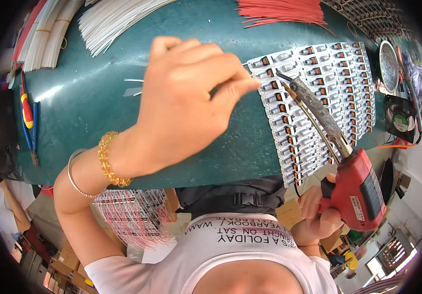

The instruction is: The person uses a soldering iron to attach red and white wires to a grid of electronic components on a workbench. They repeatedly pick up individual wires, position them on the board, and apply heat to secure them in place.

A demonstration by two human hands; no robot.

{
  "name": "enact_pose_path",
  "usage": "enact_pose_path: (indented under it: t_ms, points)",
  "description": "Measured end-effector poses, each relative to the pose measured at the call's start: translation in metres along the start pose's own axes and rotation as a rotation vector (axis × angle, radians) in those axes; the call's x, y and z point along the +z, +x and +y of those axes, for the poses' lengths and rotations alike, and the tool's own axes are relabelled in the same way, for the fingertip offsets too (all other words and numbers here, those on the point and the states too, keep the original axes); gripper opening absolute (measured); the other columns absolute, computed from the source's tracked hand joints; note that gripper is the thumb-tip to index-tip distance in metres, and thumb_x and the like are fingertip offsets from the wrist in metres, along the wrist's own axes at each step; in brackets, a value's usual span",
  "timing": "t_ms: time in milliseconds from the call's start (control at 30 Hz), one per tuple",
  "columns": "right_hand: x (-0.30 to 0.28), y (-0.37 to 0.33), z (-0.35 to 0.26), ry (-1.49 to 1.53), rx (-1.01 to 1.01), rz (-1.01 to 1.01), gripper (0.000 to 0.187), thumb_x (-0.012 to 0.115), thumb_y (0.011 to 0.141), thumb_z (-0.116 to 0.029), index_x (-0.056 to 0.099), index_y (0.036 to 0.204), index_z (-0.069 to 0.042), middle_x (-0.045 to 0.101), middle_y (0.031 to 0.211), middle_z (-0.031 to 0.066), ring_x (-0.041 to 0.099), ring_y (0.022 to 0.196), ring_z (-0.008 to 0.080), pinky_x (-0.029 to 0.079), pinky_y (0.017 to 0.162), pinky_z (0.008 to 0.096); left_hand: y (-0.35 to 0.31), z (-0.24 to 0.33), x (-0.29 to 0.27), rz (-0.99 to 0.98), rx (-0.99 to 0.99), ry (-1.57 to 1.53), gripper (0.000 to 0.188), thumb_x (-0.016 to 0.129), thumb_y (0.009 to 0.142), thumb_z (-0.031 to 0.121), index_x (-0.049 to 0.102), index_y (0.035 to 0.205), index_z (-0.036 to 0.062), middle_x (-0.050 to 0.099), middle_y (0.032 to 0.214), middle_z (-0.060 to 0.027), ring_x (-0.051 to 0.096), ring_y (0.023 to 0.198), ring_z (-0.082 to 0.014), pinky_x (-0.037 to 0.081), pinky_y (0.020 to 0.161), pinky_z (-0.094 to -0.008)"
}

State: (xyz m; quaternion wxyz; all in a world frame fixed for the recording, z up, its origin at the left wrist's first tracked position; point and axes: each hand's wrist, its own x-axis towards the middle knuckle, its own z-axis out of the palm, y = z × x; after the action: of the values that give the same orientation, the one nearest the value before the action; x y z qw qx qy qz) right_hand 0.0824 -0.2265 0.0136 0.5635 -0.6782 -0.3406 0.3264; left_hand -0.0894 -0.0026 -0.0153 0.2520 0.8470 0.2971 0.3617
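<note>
My left hand (191, 93) is closed in a pinch at the left edge of a panel of small circuit boards (314, 93), which carries rows of metal cylinders and orange-black parts. What sits between the fingertips is too small to make out. Short thin white wires (133, 80) show beyond the back of that hand. Wrapped round the black-and-red grip of a red soldering gun (360, 191) is my right hand (321, 210). The gun's long dark barrel reaches over the panel, and its tip, with a thin feed tube beside it, stands close to my left fingertips.
Bundled white wires (117, 22) and red wires (282, 12) lie along the table's far side. Pliers (28, 115) are at the left. A metal bowl (388, 66) and small fan (400, 120) stand right. Wired boards (132, 213) hang below the near edge.
</note>
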Motion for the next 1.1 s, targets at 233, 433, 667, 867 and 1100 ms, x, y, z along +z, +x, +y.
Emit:
enact_pose_path:
  t_ms: [233, 433, 667, 867, 1100]
  points:
    - [-0.005, 0.002, -0.002, -0.015, 0.088, -0.136, 0.091, 0.056, 0.076, -0.068, 0.042, 0.120, 0.010, 0.044, 0.048, -0.0009, 0.040, 0.038, 0.0100, 0.032, 0.040, 0.0226, -0.006, 0.002, 0.009, -0.146, -0.148, 0.005, 0.015, 0.069, 0.076, 0.010, 0.058, 0.066, 0.0048, 0.056, 0.061, -0.0015, 0.047, 0.059, -0.0176, 0.031, 0.069, -0.0307]
    - [-0.028, -0.015, 0.020, -0.277, 0.017, -0.040, 0.088, 0.059, 0.073, -0.067, 0.046, 0.115, 0.009, 0.046, 0.050, 0.0005, 0.042, 0.040, 0.0112, 0.033, 0.041, 0.0240, -0.006, 0.002, 0.009, -0.141, -0.110, 0.040, 0.015, 0.069, 0.075, 0.009, 0.058, 0.066, 0.0053, 0.055, 0.060, -0.0012, 0.046, 0.059, -0.0178, 0.031, 0.068, -0.0306]
    - [-0.013, -0.009, 0.004, -0.099, 0.057, -0.020, 0.085, 0.062, 0.074, -0.063, 0.045, 0.114, 0.010, 0.046, 0.049, 0.0008, 0.042, 0.038, 0.0117, 0.035, 0.041, 0.0245, -0.008, 0.002, 0.014, -0.117, -0.074, 0.055, 0.015, 0.069, 0.075, 0.008, 0.056, 0.065, 0.0059, 0.054, 0.060, -0.0012, 0.046, 0.059, -0.0180, 0.031, 0.068, -0.0311]
    - [-0.017, -0.013, 0.008, -0.224, 0.070, 0.034, 0.084, 0.062, 0.075, -0.062, 0.044, 0.114, 0.010, 0.045, 0.048, 0.0007, 0.041, 0.037, 0.0116, 0.036, 0.041, 0.0244, -0.008, 0.002, 0.014, -0.112, -0.075, 0.054, 0.016, 0.068, 0.075, 0.008, 0.055, 0.065, 0.0057, 0.054, 0.060, -0.0012, 0.046, 0.059, -0.0182, 0.031, 0.068, -0.0312]
    - [-0.041, -0.024, 0.035, 0.014, 0.167, 0.095, 0.080, 0.064, 0.074, -0.060, 0.045, 0.111, 0.009, 0.045, 0.048, 0.0004, 0.042, 0.038, 0.0109, 0.035, 0.040, 0.0238, -0.008, 0.003, 0.013, -0.110, -0.078, 0.071, 0.017, 0.068, 0.075, 0.009, 0.055, 0.065, 0.0058, 0.054, 0.060, -0.0012, 0.046, 0.059, -0.0182, 0.031, 0.068, -0.0313]
